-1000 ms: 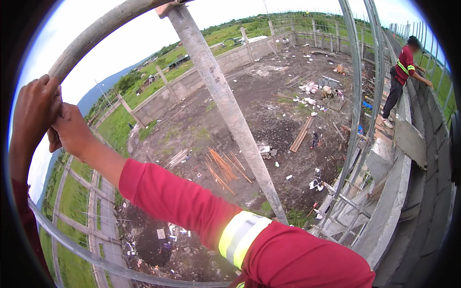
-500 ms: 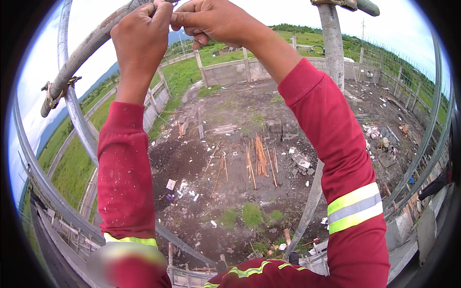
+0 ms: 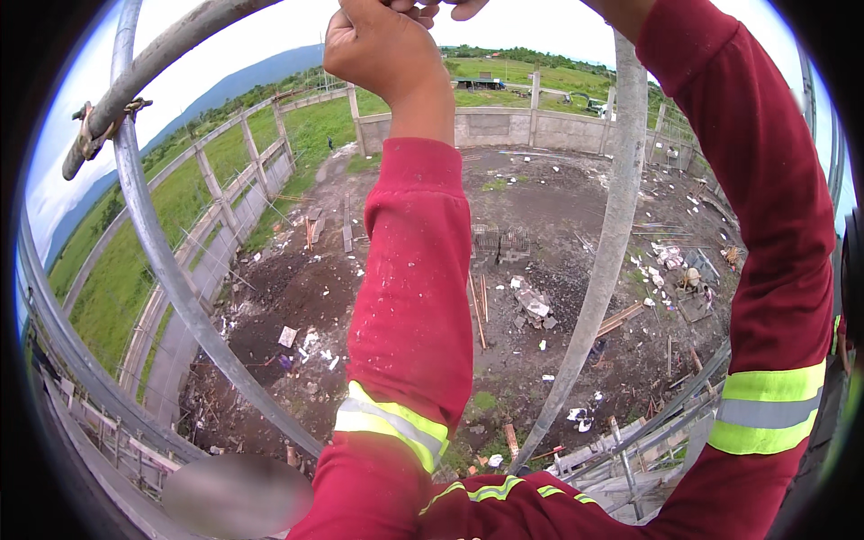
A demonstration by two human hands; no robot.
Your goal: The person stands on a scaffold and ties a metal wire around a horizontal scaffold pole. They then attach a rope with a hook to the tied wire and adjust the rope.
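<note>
My left hand (image 3: 387, 49) is raised at the top edge, its fingers curled closed; whatever they grip is cut off by the frame. Beside it, a few fingertips of my right hand (image 3: 466, 8) show, while the rest of that hand lies above the picture. The right forearm bends in from the right in a red sleeve. To the left of my hands, a grey scaffold pipe (image 3: 180, 54) slants up out of view. A rusty clamp (image 3: 115, 124) joins it to an upright metal pipe (image 3: 157, 238).
Another grey pole (image 3: 607, 243) stands between my forearms. Far below lies a dirt yard (image 3: 423, 297) with rubble and timber, bounded by a concrete wall (image 3: 490, 128). More scaffold pipes (image 3: 72, 373) curve along the left. A blurred oval (image 3: 238, 495) covers the lower left.
Both hands have moved right along the top of the view and higher, so the right one is now mostly out of frame. The view has shifted, showing more yard on the left.
</note>
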